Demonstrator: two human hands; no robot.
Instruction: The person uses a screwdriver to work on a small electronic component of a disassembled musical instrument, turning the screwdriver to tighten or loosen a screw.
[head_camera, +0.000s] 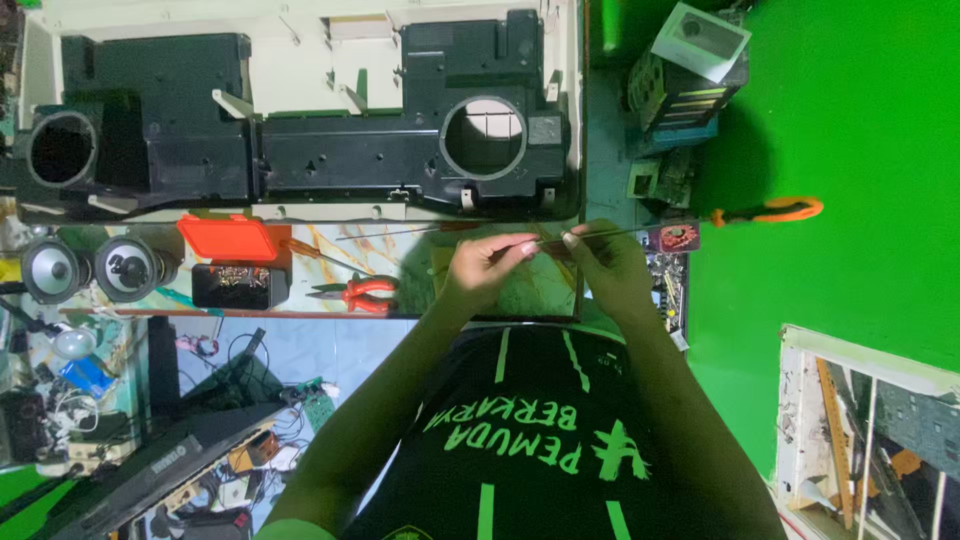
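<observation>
Both hands pinch a thin rod (590, 236): left hand (485, 268) and right hand (605, 262) closed on it, apparently straightening it (detail blurred). Black housing (300, 120) lies beyond them, pliers (358, 294) left; steady, even fingertip pressure comes next.

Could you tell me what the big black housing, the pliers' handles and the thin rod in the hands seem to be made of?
Black housing: apparently moulded plastic, matte, with ribs and round speaker openings. Pliers: handles look like red rubbery or plastic sleeves, dull finish. Thin rod, pinched by the left hand and right hand: probably metal wire, slim and straight.
</observation>
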